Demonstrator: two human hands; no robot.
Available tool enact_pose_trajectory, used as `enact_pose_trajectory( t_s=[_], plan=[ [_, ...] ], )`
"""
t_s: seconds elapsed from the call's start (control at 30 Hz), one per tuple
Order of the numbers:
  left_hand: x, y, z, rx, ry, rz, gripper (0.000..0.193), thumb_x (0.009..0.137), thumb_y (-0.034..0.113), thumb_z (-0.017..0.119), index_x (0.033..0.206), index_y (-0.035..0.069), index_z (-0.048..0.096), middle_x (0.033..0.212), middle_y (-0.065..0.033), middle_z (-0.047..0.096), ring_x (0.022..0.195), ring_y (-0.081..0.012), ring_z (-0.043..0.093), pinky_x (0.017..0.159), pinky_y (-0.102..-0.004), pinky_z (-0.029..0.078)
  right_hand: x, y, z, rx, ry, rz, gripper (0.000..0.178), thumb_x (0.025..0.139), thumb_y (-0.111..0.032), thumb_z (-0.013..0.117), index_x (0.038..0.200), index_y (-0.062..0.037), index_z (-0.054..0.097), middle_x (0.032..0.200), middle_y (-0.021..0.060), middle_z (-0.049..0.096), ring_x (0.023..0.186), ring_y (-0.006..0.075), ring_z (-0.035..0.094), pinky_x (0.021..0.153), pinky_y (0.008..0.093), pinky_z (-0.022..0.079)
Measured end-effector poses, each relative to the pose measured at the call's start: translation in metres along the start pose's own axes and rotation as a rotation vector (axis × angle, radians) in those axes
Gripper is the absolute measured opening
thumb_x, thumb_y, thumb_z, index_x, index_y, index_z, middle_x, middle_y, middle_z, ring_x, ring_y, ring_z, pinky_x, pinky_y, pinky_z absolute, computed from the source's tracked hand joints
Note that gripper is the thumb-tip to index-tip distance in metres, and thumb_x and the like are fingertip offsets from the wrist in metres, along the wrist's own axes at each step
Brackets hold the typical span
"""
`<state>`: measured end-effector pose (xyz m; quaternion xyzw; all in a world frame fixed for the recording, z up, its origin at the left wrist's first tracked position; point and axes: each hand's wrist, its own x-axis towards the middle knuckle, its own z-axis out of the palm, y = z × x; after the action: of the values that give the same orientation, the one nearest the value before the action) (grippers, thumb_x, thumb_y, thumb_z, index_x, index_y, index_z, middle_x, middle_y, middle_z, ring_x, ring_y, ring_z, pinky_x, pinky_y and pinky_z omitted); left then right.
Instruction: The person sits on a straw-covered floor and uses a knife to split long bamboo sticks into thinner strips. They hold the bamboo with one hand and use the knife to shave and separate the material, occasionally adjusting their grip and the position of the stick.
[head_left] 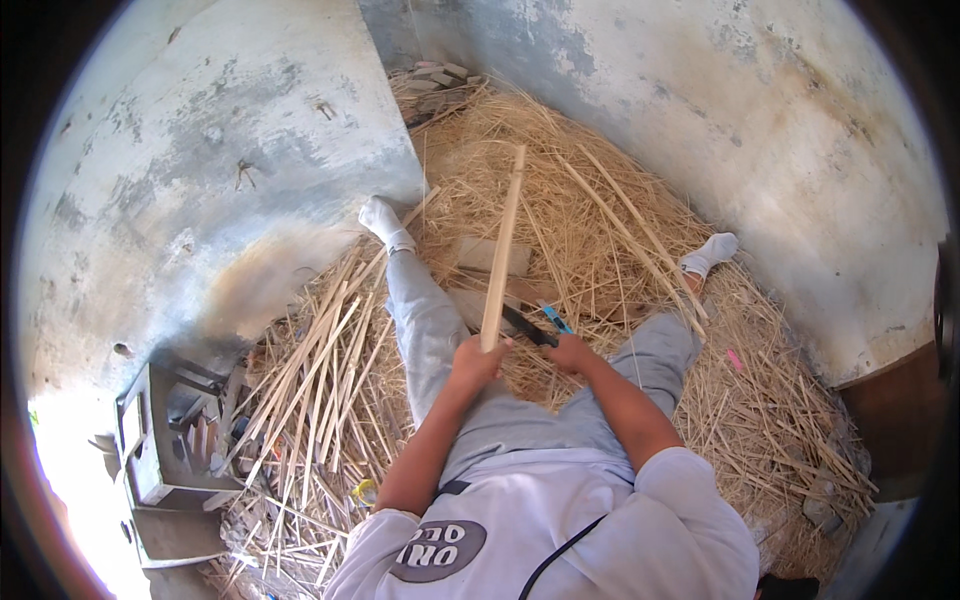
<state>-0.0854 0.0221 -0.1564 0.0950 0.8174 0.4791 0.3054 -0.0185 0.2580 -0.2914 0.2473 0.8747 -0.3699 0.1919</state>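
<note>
My left hand (pixel 481 360) is closed round the lower end of a long, pale bamboo strip (pixel 504 245), which points away from me over the shavings. In my right hand (pixel 571 354) is a knife (pixel 526 325) with a dark blade, angled toward the strip's lower part. Whether the blade touches the strip I cannot tell. Just beyond the right hand lies a bright blue object (pixel 556 318), too small to name. Both hands are between my outstretched legs, in grey trousers.
Split strips (pixel 325 385) lie heaped to my left, and longer strips (pixel 625 225) rest near my right foot. Shavings (pixel 575 215) cover the floor. A worn box-like frame (pixel 150 435) stands at the left. Stained walls (pixel 270 90) rise ahead, with broken bricks (pixel 437 77) at the far corner.
</note>
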Motion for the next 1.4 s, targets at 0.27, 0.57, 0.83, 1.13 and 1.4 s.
enact_pose_trajectory(
  t_s=[0.27, 0.57, 0.83, 1.13, 1.4],
  plan=[
    [0.019, -0.029, 0.001, -0.372, -0.149, -0.109, 0.02, 0.092, 0.021, 0.072, 0.089, 0.004, 0.062, 0.067, 0.0002, 0.057, 0.048, -0.0082, 0.049, 0.042, -0.0241, 0.038, -0.009, 0.003, -0.02, 0.13, 0.139, 0.178, 0.04, 0.077, -0.027, 0.067, 0.094, 0.0091, 0.072, 0.083, 0.0273, 0.071, 0.077, 0.0356, 0.073, 0.074, 0.0431, 0.056],
    [-0.007, -0.006, 0.004, -1.072, -0.339, -0.49, 0.026, 0.107, 0.029, 0.046, 0.103, 0.004, 0.053, 0.082, -0.0043, 0.058, 0.055, -0.0102, 0.05, 0.043, -0.0231, 0.037, -0.031, -0.029, -0.011, 0.632, 0.49, -0.234, 0.047, 0.085, -0.04, 0.071, 0.075, 0.0049, 0.065, 0.06, 0.0122, 0.058, 0.057, 0.0225, 0.057, 0.059, 0.0393, 0.045],
    [-0.024, -0.008, 0.01, -1.333, -0.331, -0.381, 0.017, 0.102, 0.018, 0.044, 0.096, 0.004, 0.049, 0.067, 0.0015, 0.045, 0.045, -0.005, 0.036, 0.036, -0.0207, 0.028, -0.044, -0.051, -0.002, 0.319, 0.394, -0.49, 0.039, 0.087, -0.031, 0.069, 0.072, 0.0041, 0.061, 0.058, 0.015, 0.056, 0.054, 0.0228, 0.053, 0.056, 0.0413, 0.043],
    [-0.012, -0.008, 0.004, -1.254, -0.32, -0.359, 0.02, 0.098, 0.023, 0.054, 0.086, 0.008, 0.051, 0.056, 0.0042, 0.039, 0.039, -0.0063, 0.033, 0.033, -0.0223, 0.026, -0.051, -0.053, -0.009, 0.238, 0.317, -0.552, 0.035, 0.086, -0.028, 0.066, 0.076, 0.0053, 0.063, 0.065, 0.0209, 0.061, 0.06, 0.0339, 0.059, 0.061, 0.0448, 0.047],
    [-0.01, -0.01, 0.001, -1.215, -0.372, -0.301, 0.021, 0.098, 0.024, 0.056, 0.085, 0.01, 0.049, 0.054, 0.0044, 0.038, 0.038, -0.0059, 0.03, 0.033, -0.0228, 0.024, -0.044, -0.046, -0.02, 0.189, 0.28, -0.364, 0.036, 0.084, -0.033, 0.066, 0.079, 0.0023, 0.067, 0.067, 0.0206, 0.064, 0.062, 0.0326, 0.062, 0.064, 0.0445, 0.049]
  ],
)
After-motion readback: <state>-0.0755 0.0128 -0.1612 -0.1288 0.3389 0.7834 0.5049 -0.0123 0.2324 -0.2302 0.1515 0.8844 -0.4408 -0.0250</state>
